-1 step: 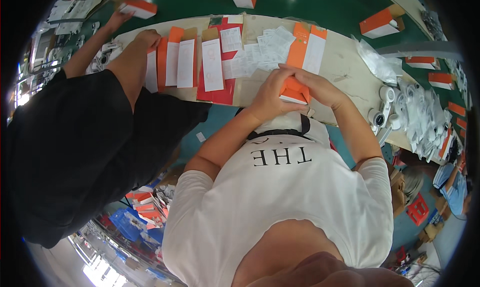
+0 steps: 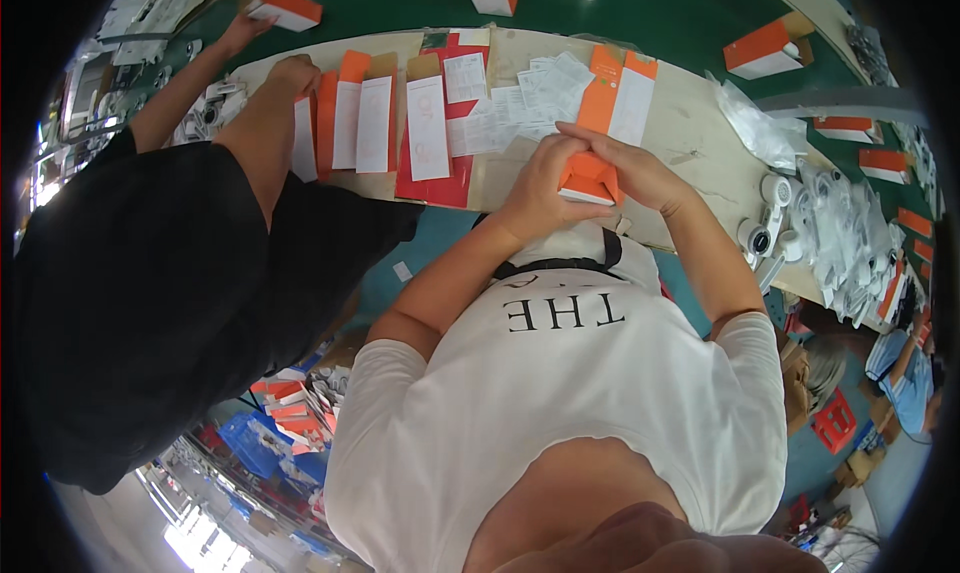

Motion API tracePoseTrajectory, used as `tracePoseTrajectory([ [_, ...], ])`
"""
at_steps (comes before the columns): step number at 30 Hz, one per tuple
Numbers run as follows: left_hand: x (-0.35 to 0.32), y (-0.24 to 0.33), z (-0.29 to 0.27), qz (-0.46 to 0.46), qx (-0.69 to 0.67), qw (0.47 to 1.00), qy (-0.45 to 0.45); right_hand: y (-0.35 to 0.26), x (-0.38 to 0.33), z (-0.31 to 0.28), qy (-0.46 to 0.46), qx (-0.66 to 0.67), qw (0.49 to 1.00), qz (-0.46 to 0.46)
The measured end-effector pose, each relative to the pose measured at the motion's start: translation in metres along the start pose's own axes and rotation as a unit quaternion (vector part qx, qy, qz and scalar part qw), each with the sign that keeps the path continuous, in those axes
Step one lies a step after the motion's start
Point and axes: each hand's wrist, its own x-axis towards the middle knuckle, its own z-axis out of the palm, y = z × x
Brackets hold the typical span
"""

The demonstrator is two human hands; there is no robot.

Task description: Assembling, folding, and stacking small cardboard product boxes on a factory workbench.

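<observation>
Near the table's front edge, close to my waist, I hold a small orange and white carton [image 2: 590, 181] whose end facing me is open, its flaps folded about the opening. My left hand [image 2: 540, 185] wraps round its left side, the thumb along the white lower edge. From the right, my right hand [image 2: 642, 175] closes over the carton's top and side, with its fingers reaching across toward the left hand. Just beyond my hands, another orange and white carton [image 2: 632, 103] lies on the table. Printed paper sheets [image 2: 560, 85] are spread beside it.
Several cartons [image 2: 376, 123] stand in a row at left, one on a red sheet [image 2: 460, 178]. A co-worker's arm [image 2: 250, 138] reaches there; their other hand [image 2: 240, 35] holds a carton. White handheld devices [image 2: 765, 223] and bagged parts [image 2: 840, 233] crowd the right. Cartons sit on the green conveyor [image 2: 620, 3].
The co-worker's raised carton has shifted slightly to the right. My hands and the carton they hold look the same.
</observation>
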Motion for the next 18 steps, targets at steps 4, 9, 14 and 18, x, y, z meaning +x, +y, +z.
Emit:
tracePoseTrajectory([
  [4,-0.007,-0.011,-0.002,-0.008,-0.004,0.999,0.048,0.003,0.048,-0.025,-0.003,-0.139,0.990,-0.032],
  [9,-0.009,-0.005,-0.012,-0.042,0.013,0.997,0.058,0.075,0.114,-0.072,0.302,-0.634,0.694,-0.160],
  [14,-0.009,-0.015,-0.022,-0.030,0.037,0.994,0.097,0.089,0.127,-0.091,0.267,-0.641,0.685,-0.219],
  [18,-0.009,-0.022,-0.041,-0.084,0.041,0.977,0.190,0.063,0.110,-0.064,0.344,-0.681,0.591,-0.260],
])
